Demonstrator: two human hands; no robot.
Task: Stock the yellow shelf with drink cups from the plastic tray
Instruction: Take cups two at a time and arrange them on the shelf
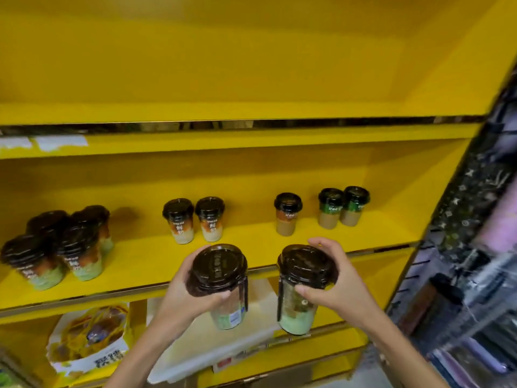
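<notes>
Each hand carries one drink cup in front of the yellow shelf [251, 249]. The left hand [184, 289] wraps its fingers around the neck of the left cup [221, 284], just under the dark lid; the right hand [333, 278] grasps the right cup [302, 287] the same way. Both cups hang nearly upright, long axis vertical, green bases tilted slightly towards the camera, just below and in front of the middle board's front edge. The open gap between the brown-and-white cups [194, 219] and the single tan cup [287, 214] lies up and ahead; the left hand seems slightly nearer it. The plastic tray [223, 343] sits below.
</notes>
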